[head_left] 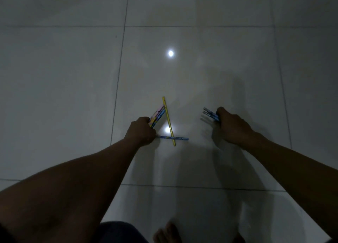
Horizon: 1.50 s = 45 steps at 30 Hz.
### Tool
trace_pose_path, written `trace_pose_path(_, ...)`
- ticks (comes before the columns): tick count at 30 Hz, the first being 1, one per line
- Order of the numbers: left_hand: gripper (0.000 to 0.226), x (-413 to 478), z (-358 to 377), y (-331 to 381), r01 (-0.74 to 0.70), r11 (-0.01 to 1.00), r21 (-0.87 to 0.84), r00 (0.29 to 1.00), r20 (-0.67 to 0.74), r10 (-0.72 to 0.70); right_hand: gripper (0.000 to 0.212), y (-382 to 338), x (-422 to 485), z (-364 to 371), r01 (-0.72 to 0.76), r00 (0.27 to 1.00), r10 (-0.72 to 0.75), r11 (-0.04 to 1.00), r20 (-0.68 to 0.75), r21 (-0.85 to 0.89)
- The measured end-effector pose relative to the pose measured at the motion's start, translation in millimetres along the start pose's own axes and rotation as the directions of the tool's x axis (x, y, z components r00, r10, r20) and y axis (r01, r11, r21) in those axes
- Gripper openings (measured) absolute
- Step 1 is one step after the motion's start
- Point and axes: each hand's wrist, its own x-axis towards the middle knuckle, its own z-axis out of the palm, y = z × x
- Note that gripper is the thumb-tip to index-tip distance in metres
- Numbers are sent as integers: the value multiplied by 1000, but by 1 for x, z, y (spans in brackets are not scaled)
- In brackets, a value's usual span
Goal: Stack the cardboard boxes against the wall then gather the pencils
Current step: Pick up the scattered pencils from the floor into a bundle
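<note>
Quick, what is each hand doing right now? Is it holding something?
The left hand grips a bunch of coloured pencils.
The right hand grips a bunch of blue pencils.

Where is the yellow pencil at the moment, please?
In the head view, the yellow pencil lies on the floor tiles just right of the left hand, crossing the blue pencil.
</note>
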Motion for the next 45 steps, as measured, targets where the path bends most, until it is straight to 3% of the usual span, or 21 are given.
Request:
trace_pose_path(2, 33, 1, 4, 6, -38, 998, 49, 999, 0, 38, 13, 2, -6, 3, -2, 999, 5, 995, -33, 101)
trace_pose_path(7, 32, 3, 17, 21, -138, 961, 238, 989, 82, 122, 13, 8, -20, 5, -63, 998, 66, 958, -1, 280)
trace_pose_path(12, 35, 11, 34, 30, -223, 884, 411, 974, 128, 186, 14, 17, -23, 8, -91, 993, 111, 939, -39, 332)
trace_pose_path(18, 32, 14, 50, 34, -248, 832, 497, 969, 110, 223, 17, 31, -29, 15, -116, 985, 153, 923, -74, 368)
trace_pose_path(22, 33, 15, 41, 32, -191, 898, 396, 980, 128, 152, 15, 31, -26, 12, -133, 984, 167, 918, -59, 375)
trace_pose_path(26, 30, 22, 22, 23, -21, 1000, 7, 996, 92, 20, 20, 20, -15, 10, -151, 979, 195, 899, -66, 412)
trace_pose_path(28, 29, 26, 18, 21, 84, 970, -227, 996, 60, -72, 21, 14, -11, 10, -144, 976, 203, 876, -81, 460)
trace_pose_path(31, 28, 33, 20, 24, 143, 912, -385, 989, 29, -142, 18, 6, -10, 12, -136, 975, 209, 821, -72, 554)
trace_pose_path(35, 35, 43, 31, 36, 173, 884, -434, 984, 42, -172, 22, 6, -15, 8, -141, 973, 226, 750, -51, 646)
trace_pose_path(40, 49, 44, 42, 44, 187, 942, -279, 982, 23, -188, 16, 11, -26, 5, -169, 966, 259, 664, -13, 728)
trace_pose_path(43, 45, 43, 40, 51, 191, 959, -211, 982, 53, -184, 20, 17, -30, 2, -208, 947, 320, 523, 36, 826)
trace_pose_path(45, 45, 39, 38, 57, 182, 962, -206, 981, 104, -163, 20, 17, -31, 1, -231, 933, 346, 362, 100, 903)
